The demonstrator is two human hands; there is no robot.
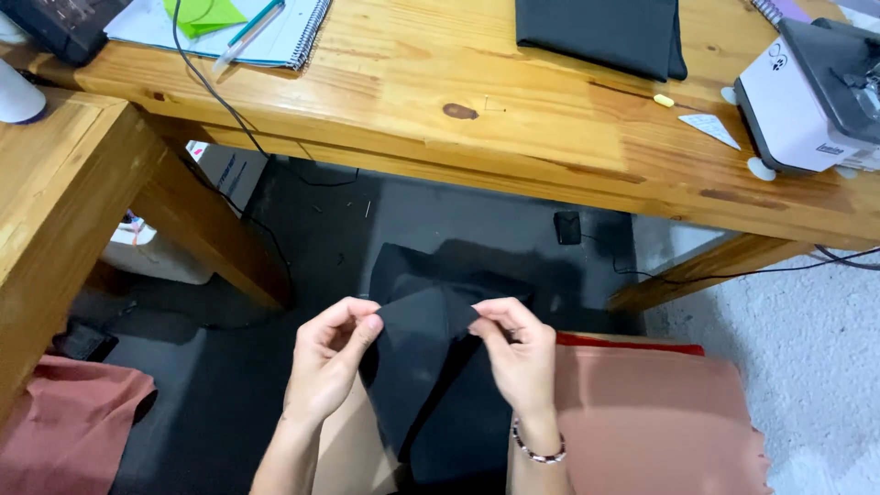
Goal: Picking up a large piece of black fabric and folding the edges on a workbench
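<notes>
Head view: left hand [332, 353] and right hand [518, 353] each pinch an edge of a soft black cloth [422, 367] held in the lap, below the knotty wooden desk [440, 92]. Up there sit folded dark fabric [600, 32], a spiral notebook [229, 27] and a white sewing machine [807, 96].

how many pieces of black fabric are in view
2. One black fabric piece is pinched at its top edge between the left hand and right hand; a folded black cloth lies on the wooden table. Others may be hidden.
</notes>
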